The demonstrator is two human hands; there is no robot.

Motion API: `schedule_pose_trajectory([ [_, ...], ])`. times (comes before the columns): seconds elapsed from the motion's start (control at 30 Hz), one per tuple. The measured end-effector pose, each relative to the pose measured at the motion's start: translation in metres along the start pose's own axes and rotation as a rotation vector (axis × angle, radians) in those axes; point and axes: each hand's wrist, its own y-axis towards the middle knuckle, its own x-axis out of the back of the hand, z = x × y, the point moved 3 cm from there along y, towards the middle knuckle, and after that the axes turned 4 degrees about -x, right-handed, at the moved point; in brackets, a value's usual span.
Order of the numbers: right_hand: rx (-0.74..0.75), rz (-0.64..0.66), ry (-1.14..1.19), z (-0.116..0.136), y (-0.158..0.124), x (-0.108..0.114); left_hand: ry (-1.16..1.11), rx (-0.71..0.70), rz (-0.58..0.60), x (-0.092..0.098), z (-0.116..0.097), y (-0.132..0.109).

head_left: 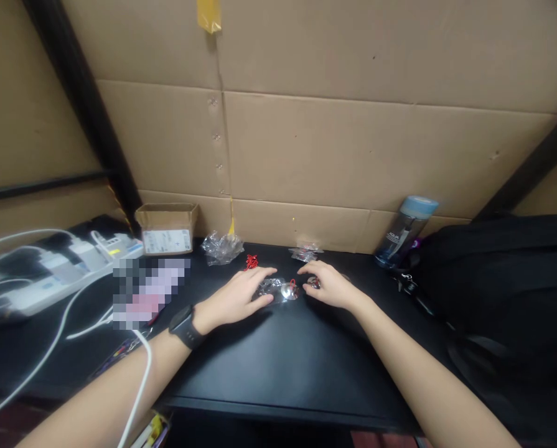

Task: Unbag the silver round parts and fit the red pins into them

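My left hand [245,292] lies low over the black table with thumb and fingers apart, a dark watch on its wrist. Between my two hands is a small clear plastic packet [285,291] holding a shiny round piece and something red. The left fingers are beside the packet; whether they touch it I cannot tell. My right hand [327,284] is curved with its thumb apart from the fingers, around another small shiny round piece with red [313,282]. No firm grip shows there. A bundle of red cords [251,261] lies just beyond my left hand.
Crumpled clear plastic [222,247] and a stack of small clear bags [305,251] lie toward the cardboard wall. A small carton [167,230] and a white power strip [73,274] with cables stand left. A bottle [405,233] and a black bag [502,311] are at right.
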Motion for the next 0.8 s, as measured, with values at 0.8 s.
schedule_pose_trajectory([
  [0.8,-0.177,0.115,0.061,-0.038,0.001,0.013,0.248,-0.090,0.067,-0.017,-0.025,0.076],
])
